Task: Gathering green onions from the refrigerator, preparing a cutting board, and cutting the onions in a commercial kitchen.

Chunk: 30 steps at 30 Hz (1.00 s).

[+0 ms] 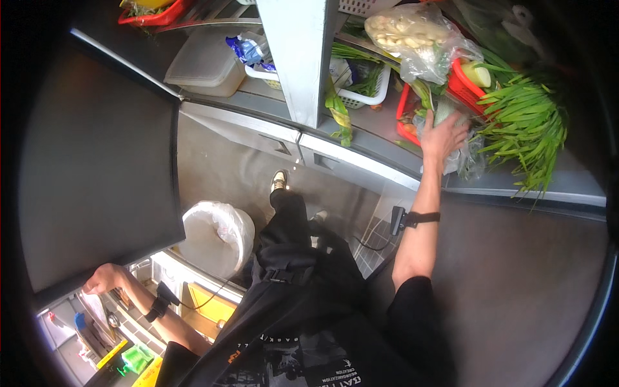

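Inside an upright cabinet, my right hand [442, 135] lies on a clear plastic bag [466, 155] with pale green contents, its fingers spread over it; whether it grips the bag cannot be told. The bag lies at a red plastic basket [410, 138]. Beside it hangs a bunch of long green leaves [524, 121], near a cut pale green vegetable [476, 74]. Above lies a bag of peeled garlic cloves [408, 31]. At the lower left, my left hand [104, 279] is closed at the edge of an open cabinet door [106, 169].
A lidded plastic box [205, 60] and a white basket of greens [382, 92] share the shelf, with a metal post [297, 63] before them. A lined waste bin [217, 237] stands on the floor. Another door [522, 280] stands open at the right.
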Each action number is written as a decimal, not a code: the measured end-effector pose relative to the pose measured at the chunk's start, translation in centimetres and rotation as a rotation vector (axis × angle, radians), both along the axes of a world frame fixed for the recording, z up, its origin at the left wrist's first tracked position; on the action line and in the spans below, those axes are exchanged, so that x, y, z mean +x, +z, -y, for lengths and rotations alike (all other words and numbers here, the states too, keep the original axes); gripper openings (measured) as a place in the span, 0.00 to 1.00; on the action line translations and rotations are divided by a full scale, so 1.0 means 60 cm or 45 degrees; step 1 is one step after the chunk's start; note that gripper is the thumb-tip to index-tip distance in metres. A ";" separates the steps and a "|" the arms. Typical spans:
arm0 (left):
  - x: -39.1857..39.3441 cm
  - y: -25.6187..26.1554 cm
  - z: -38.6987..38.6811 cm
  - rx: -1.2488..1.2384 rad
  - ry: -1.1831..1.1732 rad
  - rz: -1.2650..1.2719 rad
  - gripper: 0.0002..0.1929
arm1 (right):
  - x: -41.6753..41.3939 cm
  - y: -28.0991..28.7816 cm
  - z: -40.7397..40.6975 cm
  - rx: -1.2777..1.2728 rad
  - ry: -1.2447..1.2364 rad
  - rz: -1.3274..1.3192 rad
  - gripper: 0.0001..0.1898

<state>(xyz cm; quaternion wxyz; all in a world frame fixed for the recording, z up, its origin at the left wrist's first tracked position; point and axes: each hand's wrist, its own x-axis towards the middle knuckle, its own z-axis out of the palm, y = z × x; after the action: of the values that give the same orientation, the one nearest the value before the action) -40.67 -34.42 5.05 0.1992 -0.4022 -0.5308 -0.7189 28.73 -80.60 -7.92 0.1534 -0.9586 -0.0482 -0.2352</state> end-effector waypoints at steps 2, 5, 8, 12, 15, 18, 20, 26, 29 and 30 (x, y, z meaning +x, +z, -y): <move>0.001 0.001 0.001 -0.094 -0.013 0.066 0.27 | 0.006 0.008 -0.006 0.066 0.064 -0.009 0.36; 0.004 0.003 0.001 -0.061 -0.010 0.040 0.27 | 0.006 -0.001 0.005 0.089 0.110 0.093 0.33; -0.022 -0.006 -0.004 -0.030 0.089 -0.072 0.26 | -0.048 0.020 -0.001 0.070 0.082 0.171 0.31; -0.012 -0.016 -0.015 -0.002 -0.026 0.070 0.26 | -0.115 0.049 -0.040 0.343 0.138 0.140 0.25; 0.019 -0.014 -0.012 -0.001 -0.047 0.082 0.25 | -0.112 0.034 -0.135 1.399 0.714 -0.311 0.16; -0.041 0.002 -0.018 0.128 0.085 0.009 0.24 | -0.056 0.019 -0.266 1.580 0.694 -1.009 0.15; -0.039 -0.008 -0.033 0.139 0.007 0.070 0.24 | -0.008 0.012 -0.316 1.842 0.621 -1.264 0.15; 0.043 -0.007 0.000 0.015 -0.131 0.045 0.24 | 0.063 -0.021 -0.346 2.053 0.379 -1.480 0.09; -0.041 -0.011 -0.024 0.100 -0.011 0.041 0.24 | 0.008 -0.006 -0.378 1.687 0.163 -0.767 0.09; -0.037 -0.012 -0.028 0.094 -0.020 0.044 0.24 | 0.006 -0.016 -0.367 1.683 0.155 -0.758 0.09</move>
<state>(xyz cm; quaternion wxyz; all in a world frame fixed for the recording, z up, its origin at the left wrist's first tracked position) -42.87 -32.72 4.33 0.1990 -0.3863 -0.5041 -0.7463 29.09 -58.59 -8.87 0.7200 -0.6845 0.0945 0.0647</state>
